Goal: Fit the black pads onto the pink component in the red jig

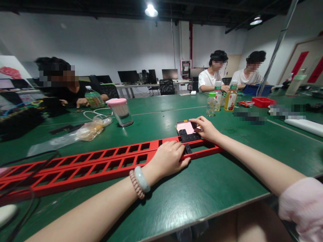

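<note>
A long red frame with rows of rectangular openings lies across the green table from the left. My left hand is closed over its right part, fingers curled on top and thumb along the near side. Just right of those fingertips, a small black block sits in the frame. Beyond the frame is a shallow tray with a pink bottom, holding several black pieces. At the tray's right side my right hand pinches a small black block between thumb and fingers.
A jar with a pink lid stands beyond the frame, near a plastic bag. Drink bottles and a red box are at the right. Black cables cross the frame's left end. Several people sit across the table.
</note>
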`<state>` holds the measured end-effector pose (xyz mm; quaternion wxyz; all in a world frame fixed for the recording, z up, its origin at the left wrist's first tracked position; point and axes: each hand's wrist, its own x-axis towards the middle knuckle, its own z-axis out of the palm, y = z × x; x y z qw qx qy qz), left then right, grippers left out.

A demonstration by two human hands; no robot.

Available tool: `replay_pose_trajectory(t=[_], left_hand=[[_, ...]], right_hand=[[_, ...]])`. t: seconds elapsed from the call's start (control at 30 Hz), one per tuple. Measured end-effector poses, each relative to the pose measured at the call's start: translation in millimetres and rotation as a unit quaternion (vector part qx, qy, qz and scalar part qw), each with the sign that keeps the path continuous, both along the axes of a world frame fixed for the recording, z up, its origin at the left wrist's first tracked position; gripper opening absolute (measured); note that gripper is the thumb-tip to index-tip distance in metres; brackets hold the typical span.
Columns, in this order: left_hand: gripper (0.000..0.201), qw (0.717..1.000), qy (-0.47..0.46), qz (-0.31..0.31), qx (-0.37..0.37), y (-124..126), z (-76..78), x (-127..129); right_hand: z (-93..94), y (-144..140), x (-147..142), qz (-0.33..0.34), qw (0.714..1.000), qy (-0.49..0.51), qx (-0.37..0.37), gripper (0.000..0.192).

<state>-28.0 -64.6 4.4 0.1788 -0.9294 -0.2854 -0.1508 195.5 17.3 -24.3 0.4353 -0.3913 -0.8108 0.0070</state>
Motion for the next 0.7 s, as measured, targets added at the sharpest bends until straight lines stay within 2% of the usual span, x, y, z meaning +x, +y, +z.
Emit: replay_pose_trajectory(t=[0.7], left_hand=[[0.035,1.000,-0.003,0.006,-0.006,1.3,-1.7,-1.9]], right_hand=[[6.5,-11.5,2.1,-0.066,0.997,-0.003,0.024,0.037]])
